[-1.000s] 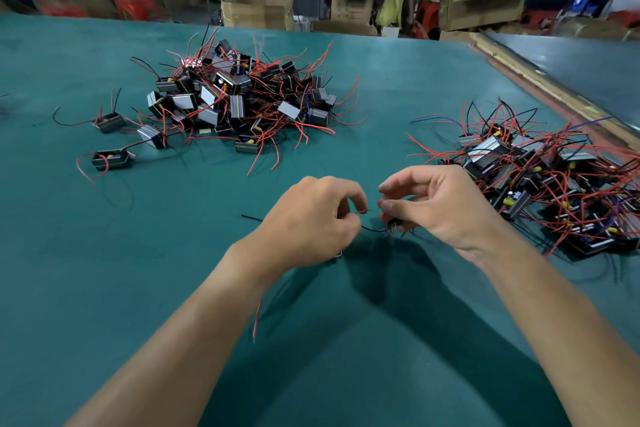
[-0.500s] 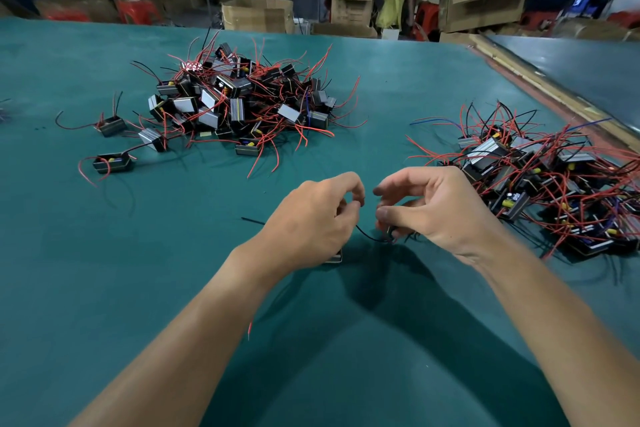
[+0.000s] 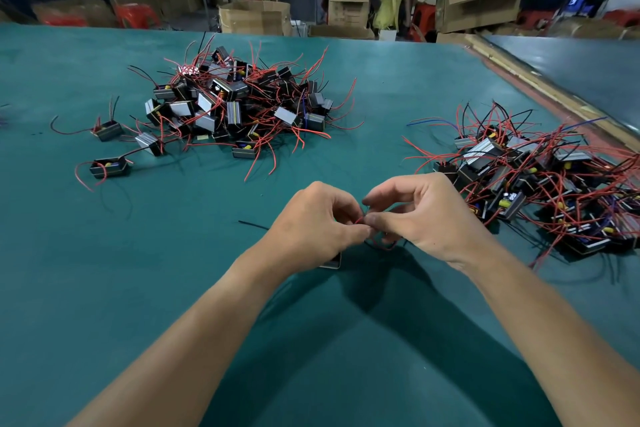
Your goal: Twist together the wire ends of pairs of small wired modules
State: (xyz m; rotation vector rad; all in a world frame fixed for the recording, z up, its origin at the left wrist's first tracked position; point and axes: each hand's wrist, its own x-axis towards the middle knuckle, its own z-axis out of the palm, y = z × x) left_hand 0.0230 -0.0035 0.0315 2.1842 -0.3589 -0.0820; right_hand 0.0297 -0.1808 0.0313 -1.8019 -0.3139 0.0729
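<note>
Table (image 3: 104,288): a wide green surface. It carries everything named below.
Cardboard boxes (image 3: 254,15): on the floor beyond the far edge of the table, with people standing among them.
Far pile (image 3: 239,107): a heap of small black modules with red and black leads, well apart from the hands, ahead and to the left. A few single modules lie beside it on the left.
Right pile (image 3: 540,184): a second, more tangled heap, just beside the right hand.
Left hand (image 3: 311,225): the fingers are curled tight and the thumb and forefinger pinch the red wire ends (image 3: 361,220).
Right hand (image 3: 429,218): the thumb tip is at the same red wire, and it seems to pinch it against a lower finger. The forefinger is lifted a little above. The contact itself is partly hidden.
Module (image 3: 332,262): only one pale corner shows under the left hand, on the table. I cannot see the partner module.
Black wire (image 3: 252,225): a loose end lies on the table, left of the left hand.
Change: half a second ago there was a gap between the hands, the fingers were looser, and a black lead ran across the gap. Now the fingertips meet again and a red loop sits between them.
Meaning: I judge that the work has passed from the black leads to the red ones, so this pair is about half joined. The red twist is only beginning.
Next: roll the two red ends around each other while the pinch stays firm.
</note>
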